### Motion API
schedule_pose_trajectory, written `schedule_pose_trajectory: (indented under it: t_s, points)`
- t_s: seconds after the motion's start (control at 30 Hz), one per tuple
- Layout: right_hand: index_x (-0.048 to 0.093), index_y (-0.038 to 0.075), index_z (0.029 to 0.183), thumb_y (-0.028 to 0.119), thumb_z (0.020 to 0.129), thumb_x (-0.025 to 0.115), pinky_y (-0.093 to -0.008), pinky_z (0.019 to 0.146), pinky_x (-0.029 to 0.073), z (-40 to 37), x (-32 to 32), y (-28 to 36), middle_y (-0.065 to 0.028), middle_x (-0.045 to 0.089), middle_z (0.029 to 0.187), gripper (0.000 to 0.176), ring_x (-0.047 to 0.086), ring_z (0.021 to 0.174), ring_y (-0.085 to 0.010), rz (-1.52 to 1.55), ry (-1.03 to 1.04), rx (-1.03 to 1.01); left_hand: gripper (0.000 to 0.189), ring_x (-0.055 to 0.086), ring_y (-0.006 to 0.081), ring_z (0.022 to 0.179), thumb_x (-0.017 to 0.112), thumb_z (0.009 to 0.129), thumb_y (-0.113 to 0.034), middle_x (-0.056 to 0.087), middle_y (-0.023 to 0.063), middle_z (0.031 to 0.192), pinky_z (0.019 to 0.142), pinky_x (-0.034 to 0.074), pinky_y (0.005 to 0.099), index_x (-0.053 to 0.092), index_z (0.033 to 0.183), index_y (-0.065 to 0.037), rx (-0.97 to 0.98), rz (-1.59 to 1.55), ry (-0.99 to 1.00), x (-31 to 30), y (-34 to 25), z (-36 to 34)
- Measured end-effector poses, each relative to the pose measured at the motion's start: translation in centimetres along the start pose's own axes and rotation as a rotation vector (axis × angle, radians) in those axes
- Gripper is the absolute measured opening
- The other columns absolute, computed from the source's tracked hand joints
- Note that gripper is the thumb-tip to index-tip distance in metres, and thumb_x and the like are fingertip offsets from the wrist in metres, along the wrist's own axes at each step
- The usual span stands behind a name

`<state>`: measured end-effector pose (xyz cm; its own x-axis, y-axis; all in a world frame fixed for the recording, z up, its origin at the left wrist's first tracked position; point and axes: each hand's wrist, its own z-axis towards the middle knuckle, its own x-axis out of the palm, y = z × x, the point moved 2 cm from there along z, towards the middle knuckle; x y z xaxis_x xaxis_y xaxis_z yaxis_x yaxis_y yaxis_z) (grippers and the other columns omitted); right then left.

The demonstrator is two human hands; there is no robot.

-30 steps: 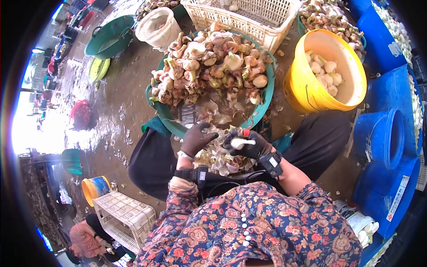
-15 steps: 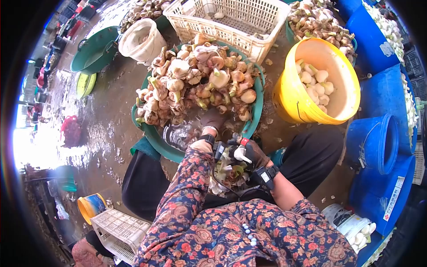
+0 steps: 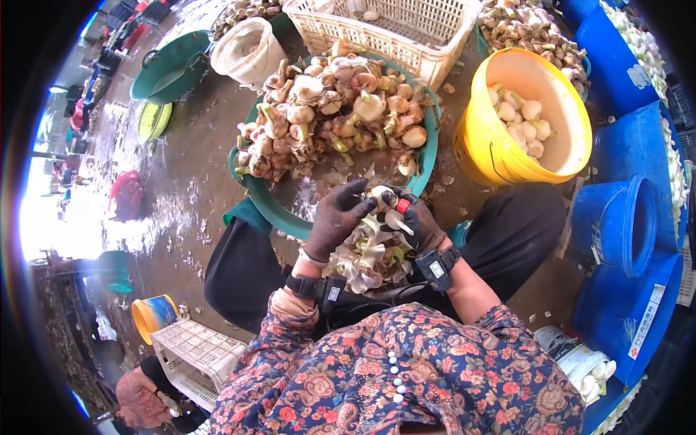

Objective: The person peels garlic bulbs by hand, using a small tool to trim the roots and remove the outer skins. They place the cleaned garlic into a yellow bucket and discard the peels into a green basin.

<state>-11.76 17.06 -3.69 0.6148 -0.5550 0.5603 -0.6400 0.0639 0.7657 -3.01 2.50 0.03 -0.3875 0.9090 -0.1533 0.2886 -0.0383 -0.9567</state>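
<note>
"One pale garlic bulb (image 3: 394, 218) is in the right hand (image 3: 423, 228), isn't it? Where is that, going by the green tub (image 3: 274, 216)?"

"Just at the tub's near rim. The dark-gloved fingers are curled in around the bulb, grasping it, and its stem points down and outward. There's a red band (image 3: 402, 206) at those fingers too"

"And the left hand (image 3: 335, 222)?"

"Also at the near rim, gloved, thumb and forefinger apart and bent towards a second bulb (image 3: 380, 193) between the hands. I can't tell whether they grip it or only come up beside it"

"What lies below the hands?"

"A pile of loose skins (image 3: 370, 257), on the near side of the tub, between the person's knees"

"Anything in the tub?"

"A big heap of unpeeled garlic (image 3: 326, 109), mostly towards the far side"

"And round about it?"

"Right of the tub, a yellow bucket (image 3: 478, 127) tilted over, with peeled bulbs (image 3: 523, 129) inside; farther right, a blue bucket (image 3: 605, 225). Beyond the tub's far rim stands a white crate (image 3: 428, 64), and a whitish pail (image 3: 250, 61) is at the far left of the tub. A green basin (image 3: 165, 83) sits farther left"
</note>
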Motion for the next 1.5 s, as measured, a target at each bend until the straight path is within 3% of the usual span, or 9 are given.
schedule_pose_trajectory:
  t_s: [0.23, 0.43, 0.63, 0.8, 0.87, 0.97, 1.2, 1.3, 1.5]
  points:
    - [0.056, -0.001, 0.115, 0.004, 0.08, 0.061, -0.0235, 0.08, 0.046, -0.5, 1.1, -0.1, -0.0056, 0.061, 0.103, 0.035, 0.056, 0.091, -0.0111, -0.088, -0.14, -0.172, 0.017, 0.063, 0.0152, 0.064, 0.069, 0.076, -0.013, 0.066, 0.0112, 0.075, 0.059, 0.047, 0.0263, 0.068, 0.09, -0.003, 0.271, 0.569, -0.113, 0.0, -3.2, -2.3]
    - [0.06, 0.0, 0.11, 0.006, 0.079, 0.064, -0.0257, 0.082, 0.046, -1.7, 1.7, 0.8, -0.0057, 0.063, 0.101, 0.032, 0.057, 0.091, -0.0119, -0.541, -0.162, -0.345, 0.017, 0.061, 0.0218, 0.058, 0.069, 0.072, -0.016, 0.061, 0.0145, 0.067, 0.055, 0.046, 0.0297, 0.067, 0.084, -0.004, 0.226, 0.578, -0.074, 0.1, -4.6, -3.6]
    - [0.06, 0.004, 0.112, 0.01, 0.081, 0.063, -0.0215, 0.071, 0.046, -2.9, 2.6, 1.2, -0.0038, 0.064, 0.092, 0.032, 0.056, 0.082, -0.0069, -0.196, 0.011, -0.092, 0.017, 0.059, 0.0146, 0.058, 0.069, 0.071, -0.014, 0.063, 0.0089, 0.064, 0.055, 0.046, 0.0268, 0.063, 0.074, 0.002, -0.003, 0.181, -0.1, -1.4, -1.9, -3.2]
    - [0.043, 0.005, 0.128, 0.033, 0.088, 0.055, -0.0239, 0.065, 0.049, -3.2, 3.2, 2.6, -0.0043, 0.057, 0.104, 0.051, 0.056, 0.082, -0.0109, 0.08, 0.282, 0.074, 0.021, 0.057, 0.0087, 0.068, 0.065, 0.079, -0.015, 0.065, 0.0054, 0.076, 0.063, 0.047, 0.0241, 0.065, 0.09, 0.002, -0.133, 0.408, -0.127, -4.6, -1.0, -2.9]
    - [0.043, 0.005, 0.127, 0.033, 0.088, 0.055, -0.024, 0.066, 0.049, -3.2, 3.2, 2.2, -0.0043, 0.057, 0.105, 0.05, 0.056, 0.083, -0.0109, 0.143, 0.299, 0.077, 0.038, 0.057, 0.0109, 0.083, 0.065, 0.081, -0.022, 0.063, 0.0079, 0.094, 0.073, 0.046, 0.0253, 0.058, 0.11, 0.002, -0.202, -0.219, 0.083, -3.7, -1.2, -3.9]
    - [0.045, 0.004, 0.126, 0.033, 0.088, 0.055, -0.0235, 0.066, 0.049, -2.3, 2.3, 1.1, -0.004, 0.057, 0.103, 0.049, 0.056, 0.084, -0.0109, 0.171, 0.287, 0.087, 0.048, 0.055, 0.0114, 0.091, 0.065, 0.082, -0.024, 0.061, 0.0068, 0.103, 0.08, 0.045, 0.0255, 0.051, 0.118, 0.004, -0.172, -0.3, 0.319, -1.6, -1.0, -4.6]
    - [0.057, 0.002, 0.109, 0.015, 0.082, 0.062, -0.0243, 0.062, 0.049, -1.4, 1.1, -0.1, -0.0028, 0.062, 0.089, 0.031, 0.059, 0.074, -0.0103, -0.258, 0.306, -0.078, 0.025, 0.057, 0.0087, 0.074, 0.072, 0.073, -0.008, 0.064, 0.0044, 0.085, 0.067, 0.046, 0.0228, 0.061, 0.094, 0.002, -0.066, -0.082, 0.017, -1.4, 0.0, -4.6]
    - [0.064, 0.001, 0.089, 0.014, 0.084, 0.057, -0.0239, 0.057, 0.048, -0.9, 1.3, -0.2, -0.0024, 0.062, 0.075, 0.015, 0.058, 0.066, -0.0086, -0.193, 0.038, 0.178, 0.023, 0.058, 0.0084, 0.072, 0.071, 0.074, -0.008, 0.065, 0.0052, 0.083, 0.066, 0.047, 0.0234, 0.062, 0.092, 0.003, 0.009, 0.125, 0.009, -0.9, -0.7, -4.6]
    - [0.064, 0.0, 0.093, 0.017, 0.085, 0.059, -0.0233, 0.054, 0.043, -1.0, 1.9, -0.2, 0.0009, 0.06, 0.072, 0.02, 0.052, 0.062, -0.005, -0.498, 0.014, 0.052, 0.016, 0.059, 0.0096, 0.072, 0.065, 0.081, -0.011, 0.065, 0.0052, 0.083, 0.064, 0.048, 0.0232, 0.064, 0.087, 0.003, 0.099, 0.247, -0.133, -0.8, -1.4, -4.9]
